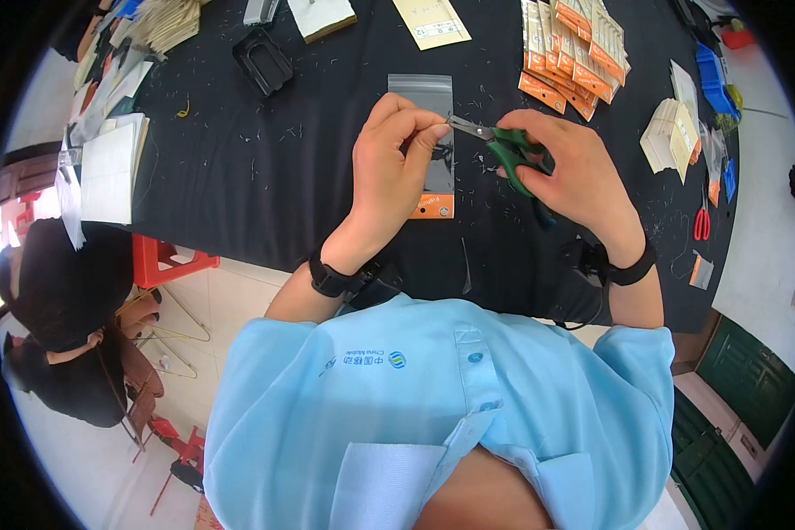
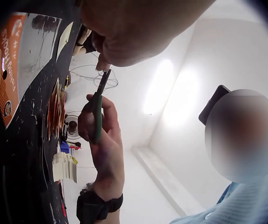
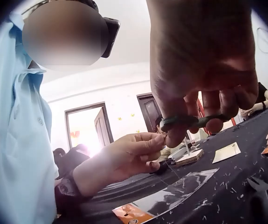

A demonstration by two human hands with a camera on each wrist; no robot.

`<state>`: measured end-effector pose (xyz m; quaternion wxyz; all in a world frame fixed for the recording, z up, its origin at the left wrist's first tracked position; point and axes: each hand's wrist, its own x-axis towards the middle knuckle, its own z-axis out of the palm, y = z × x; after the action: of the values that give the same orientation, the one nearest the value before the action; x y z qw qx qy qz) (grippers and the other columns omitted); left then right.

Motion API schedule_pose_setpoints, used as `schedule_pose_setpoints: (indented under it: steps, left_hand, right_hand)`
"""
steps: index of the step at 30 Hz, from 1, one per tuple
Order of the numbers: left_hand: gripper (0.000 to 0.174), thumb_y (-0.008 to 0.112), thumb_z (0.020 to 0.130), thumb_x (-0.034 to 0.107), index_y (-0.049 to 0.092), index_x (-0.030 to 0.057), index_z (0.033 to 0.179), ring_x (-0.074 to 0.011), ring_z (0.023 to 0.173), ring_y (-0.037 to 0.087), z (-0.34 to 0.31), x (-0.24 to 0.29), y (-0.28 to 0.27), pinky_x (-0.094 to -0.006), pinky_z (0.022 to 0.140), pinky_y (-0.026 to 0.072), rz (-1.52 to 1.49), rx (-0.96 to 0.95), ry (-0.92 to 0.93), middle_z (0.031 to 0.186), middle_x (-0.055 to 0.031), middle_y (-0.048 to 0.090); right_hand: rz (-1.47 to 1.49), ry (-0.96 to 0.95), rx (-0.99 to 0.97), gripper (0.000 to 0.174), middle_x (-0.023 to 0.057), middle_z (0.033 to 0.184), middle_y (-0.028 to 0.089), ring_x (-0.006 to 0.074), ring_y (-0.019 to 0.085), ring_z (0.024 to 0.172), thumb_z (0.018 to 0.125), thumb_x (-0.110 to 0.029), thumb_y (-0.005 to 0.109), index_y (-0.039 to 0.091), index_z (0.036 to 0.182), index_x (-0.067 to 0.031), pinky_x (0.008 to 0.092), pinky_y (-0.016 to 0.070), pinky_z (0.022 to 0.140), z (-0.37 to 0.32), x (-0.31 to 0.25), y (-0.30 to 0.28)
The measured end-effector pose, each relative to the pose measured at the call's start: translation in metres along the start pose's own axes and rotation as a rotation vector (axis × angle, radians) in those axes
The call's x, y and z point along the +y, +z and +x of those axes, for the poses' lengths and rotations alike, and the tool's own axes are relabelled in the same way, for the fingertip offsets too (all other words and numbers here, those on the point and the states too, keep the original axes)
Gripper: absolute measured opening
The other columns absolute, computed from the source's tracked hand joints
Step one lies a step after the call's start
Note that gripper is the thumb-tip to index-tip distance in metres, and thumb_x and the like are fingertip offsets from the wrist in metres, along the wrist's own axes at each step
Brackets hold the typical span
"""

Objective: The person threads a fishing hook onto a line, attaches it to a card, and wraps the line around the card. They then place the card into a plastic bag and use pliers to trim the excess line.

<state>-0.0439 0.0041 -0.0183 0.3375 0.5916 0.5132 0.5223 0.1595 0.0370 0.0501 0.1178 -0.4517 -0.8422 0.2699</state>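
Observation:
Thumb and forefinger of the left hand are pinched together, holding something too small to make out. The right hand grips green-handled scissors, whose blade tips touch or nearly touch the left fingertips. Below the left hand lies a clear packet with an orange label. The left wrist view shows this packet up close, reading "Fishing Hooks", and the right hand round the scissors. A thin thread hangs near the left hand in the right wrist view.
Orange-labelled packets are piled at the back right. A black tray and a paper block lie at the back left. Red-handled scissors are at the right edge. Short clippings dot the black cloth. People sit at the left.

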Motion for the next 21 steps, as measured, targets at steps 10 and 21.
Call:
schedule_pose_setpoints:
  steps: [10, 21]
  left_hand:
    - [0.003, 0.063, 0.080, 0.002, 0.064, -0.0004, 0.080, -0.0145, 0.060, 0.047, 0.000, -0.001, 0.000, -0.0261, 0.053, 0.0375, 0.029, -0.004, 0.042, 0.073, -0.0043, 0.049]
    - [0.003, 0.064, 0.079, 0.001, 0.064, -0.0008, 0.081, -0.0124, 0.063, 0.048, -0.001, 0.000, -0.001, -0.0244, 0.055, 0.0373, 0.022, -0.019, 0.060, 0.075, -0.0036, 0.051]
  right_hand:
    - [0.124, -0.012, -0.114, 0.029, 0.0071, 0.081, 0.065, 0.0216, 0.065, 0.076, 0.075, -0.003, 0.060, 0.055, 0.103, -0.0078, 0.0292, 0.0522, 0.071, 0.003, -0.002, -0.011]
    - [0.217, -0.007, -0.191, 0.029, 0.0054, 0.076, 0.067, 0.0187, 0.065, 0.069, 0.077, -0.001, 0.057, 0.054, 0.105, -0.0067, 0.0263, 0.0484, 0.063, 0.004, 0.004, -0.011]
